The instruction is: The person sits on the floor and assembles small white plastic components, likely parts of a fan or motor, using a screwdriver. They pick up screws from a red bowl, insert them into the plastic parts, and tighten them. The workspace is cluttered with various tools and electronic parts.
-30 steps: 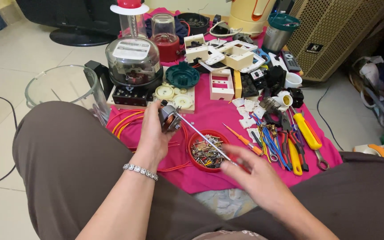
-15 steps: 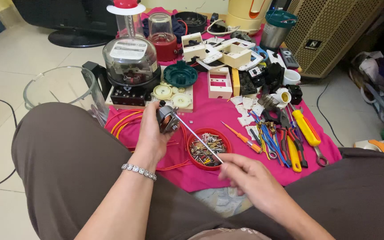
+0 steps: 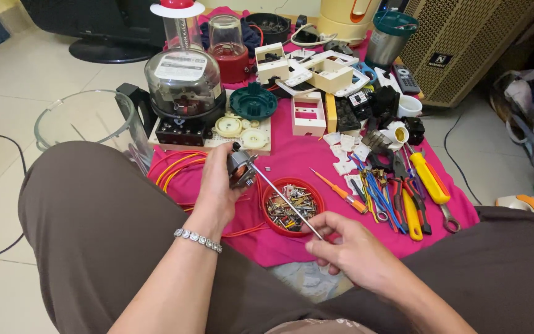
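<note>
While both hands are kept over the lap, the scene is read as follows.

Left hand: the left hand (image 3: 217,185) is closed around a small grey-and-copper motor core (image 3: 240,169), held just above the near-left edge of the magenta cloth (image 3: 316,148).

Right hand: the right hand (image 3: 347,250) is pinched shut on the near end of a thin, long silver metal rod (image 3: 285,201).

Rod axis: the rod is laid diagonally, far-left to near-right; its far tip is set at the motor core, and its near end is gripped in the right fingers.

Key relation: the motor core is found far-left of the right hand, along the rod's own line; the left hand is the nearer one, already on it.

Below the rod: a round red dish of mixed screws (image 3: 292,207) is crossed by the rod, apparently without contact.

Right of dish: an orange-handled screwdriver (image 3: 341,192), then coloured-handle pliers (image 3: 403,204) and a yellow-handled tool (image 3: 429,179).

Far left: a glass-domed meter on a black base (image 3: 183,86) and a clear glass bowl (image 3: 81,117).
</note>
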